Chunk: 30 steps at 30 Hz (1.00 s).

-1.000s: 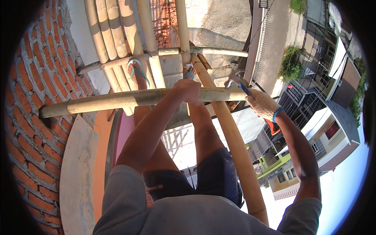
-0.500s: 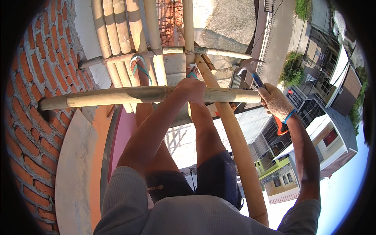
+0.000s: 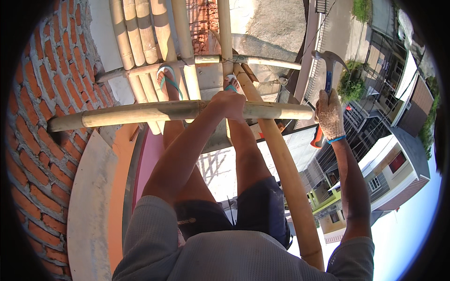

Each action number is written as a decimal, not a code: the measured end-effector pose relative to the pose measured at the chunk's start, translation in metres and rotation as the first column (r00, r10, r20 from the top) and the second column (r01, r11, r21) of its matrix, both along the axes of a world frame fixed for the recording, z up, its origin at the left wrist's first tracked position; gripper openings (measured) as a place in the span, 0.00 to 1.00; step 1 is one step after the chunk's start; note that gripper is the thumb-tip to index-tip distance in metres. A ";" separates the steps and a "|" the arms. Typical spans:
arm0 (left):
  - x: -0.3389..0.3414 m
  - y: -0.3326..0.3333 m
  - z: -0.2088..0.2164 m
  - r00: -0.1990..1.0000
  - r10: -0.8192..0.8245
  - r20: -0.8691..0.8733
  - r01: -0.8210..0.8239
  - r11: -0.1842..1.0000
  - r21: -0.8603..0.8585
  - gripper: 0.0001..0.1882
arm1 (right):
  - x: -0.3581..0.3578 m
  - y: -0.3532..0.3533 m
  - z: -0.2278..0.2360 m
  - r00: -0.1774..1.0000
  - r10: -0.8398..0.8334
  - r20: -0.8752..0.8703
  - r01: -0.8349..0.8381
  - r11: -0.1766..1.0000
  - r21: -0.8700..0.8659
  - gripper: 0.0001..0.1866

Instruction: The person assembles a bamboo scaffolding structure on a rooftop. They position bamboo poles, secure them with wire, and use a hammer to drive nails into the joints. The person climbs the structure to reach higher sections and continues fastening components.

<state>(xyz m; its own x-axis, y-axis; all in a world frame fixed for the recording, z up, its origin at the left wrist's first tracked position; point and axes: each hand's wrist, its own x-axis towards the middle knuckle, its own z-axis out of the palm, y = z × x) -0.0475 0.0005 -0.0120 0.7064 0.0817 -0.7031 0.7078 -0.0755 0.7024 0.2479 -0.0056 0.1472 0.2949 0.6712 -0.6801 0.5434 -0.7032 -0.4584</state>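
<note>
A thick bamboo pole (image 3: 154, 114) runs crosswise in front of me, its left end in a hole in the brick wall. My left hand (image 3: 228, 105) is closed around it, right of its middle. Gloved, my right hand (image 3: 329, 114) grips a claw hammer (image 3: 329, 70) by its handle, just beyond the pole's right end. The steel head points up and away from me, and the orange and black grip end sticks out below the glove. A slanting bamboo pole (image 3: 286, 173) passes beneath the crosswise one.
The rough brick wall (image 3: 47, 136) rises at my left. My sandalled feet stand on lengthwise bamboo poles (image 3: 161, 28), crossed by a thinner bamboo pole (image 3: 262, 62). Far below on the right lie a street (image 3: 330, 51) and houses (image 3: 403, 164), with overhead wires.
My right hand has swung the hammer away from the pole's end, turning its head upward and outward. The left hand keeps its hold, and the pole has barely shifted.
</note>
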 end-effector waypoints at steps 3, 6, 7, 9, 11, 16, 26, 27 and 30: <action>0.000 -0.002 0.000 1.000 -0.013 -0.014 0.014 0.999 0.042 0.29 | -0.008 -0.001 -0.002 0.809 0.546 -0.216 -0.562 0.615 -0.553 0.16; -0.002 0.002 0.003 0.999 0.006 -0.032 -0.005 1.000 0.022 0.28 | -0.004 -0.005 -0.004 0.986 0.145 -0.077 -0.164 0.843 -0.513 0.18; -0.002 0.003 0.004 1.000 0.015 -0.025 -0.015 1.000 0.015 0.28 | -0.002 -0.008 -0.004 0.998 -0.004 -0.056 -0.015 0.945 -0.326 0.17; -0.002 0.007 0.007 0.999 0.009 -0.035 -0.009 1.000 -0.012 0.26 | 0.000 -0.008 -0.008 0.986 -0.139 -0.096 0.130 0.987 -0.099 0.15; -0.003 0.008 0.010 0.999 0.010 -0.048 -0.011 0.999 -0.039 0.25 | -0.004 0.000 -0.011 0.922 0.384 0.052 -0.384 0.923 -0.011 0.16; -0.002 0.008 0.008 0.998 0.040 -0.048 -0.040 0.999 0.019 0.24 | -0.025 0.049 -0.002 0.967 0.220 -0.129 -0.251 0.721 -0.646 0.18; 0.000 0.014 0.013 0.994 -0.039 -0.106 0.036 0.999 -0.032 0.27 | -0.012 0.027 -0.003 0.983 0.087 -0.160 -0.167 0.773 -0.612 0.19; 0.000 0.015 0.012 0.992 -0.057 -0.111 0.052 0.997 -0.049 0.28 | -0.009 0.023 -0.004 0.996 0.047 -0.077 -0.076 0.897 -0.435 0.18; 0.000 0.012 0.005 0.992 -0.076 -0.104 0.070 0.995 -0.065 0.29 | -0.007 0.016 -0.004 0.798 0.599 0.072 -0.556 0.776 -0.298 0.16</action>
